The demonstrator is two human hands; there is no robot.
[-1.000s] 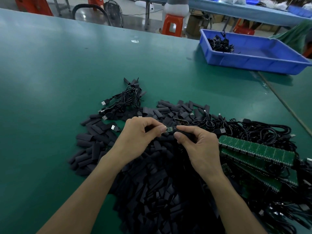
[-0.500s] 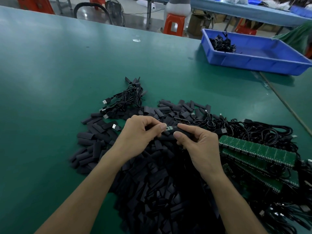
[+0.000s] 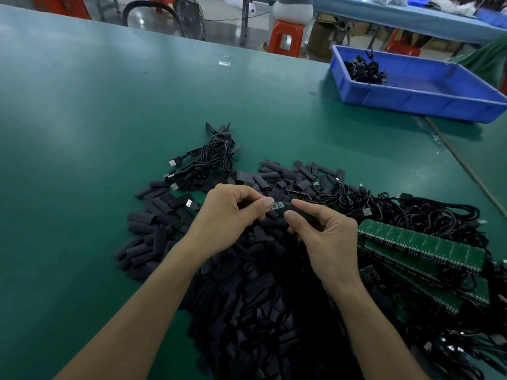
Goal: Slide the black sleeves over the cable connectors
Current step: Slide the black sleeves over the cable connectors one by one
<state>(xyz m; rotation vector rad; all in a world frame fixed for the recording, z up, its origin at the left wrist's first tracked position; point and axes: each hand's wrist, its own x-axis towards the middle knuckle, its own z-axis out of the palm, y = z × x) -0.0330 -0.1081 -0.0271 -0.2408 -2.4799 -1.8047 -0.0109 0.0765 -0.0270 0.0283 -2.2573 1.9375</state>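
left hand [image 3: 230, 215]: centre of frame, fingers curled, fingertips pinching the connector [image 3: 278, 205] by its small green board end.
right hand [image 3: 326, 237]: just right of centre, thumb and forefinger gripping one black sleeve [image 3: 299, 212].
sleeve vs connector: sleeve mouth meets the board's right end (can't tell how far it's on).
sleeve pile [image 3: 247, 297]: loose black sleeves, lower centre, under both hands and wrists.
cable bundle [image 3: 211, 157]: above the left hand, USB plugs pointing left.
cable heap [image 3: 417, 209]: right of centre, tangled.
board strips [image 3: 422, 245]: green, stacked, lower right beside the right hand.
blue bin [image 3: 428, 97]: upper right, a few black cables in its far-left corner.
table [image 3: 109, 119]: green mat.
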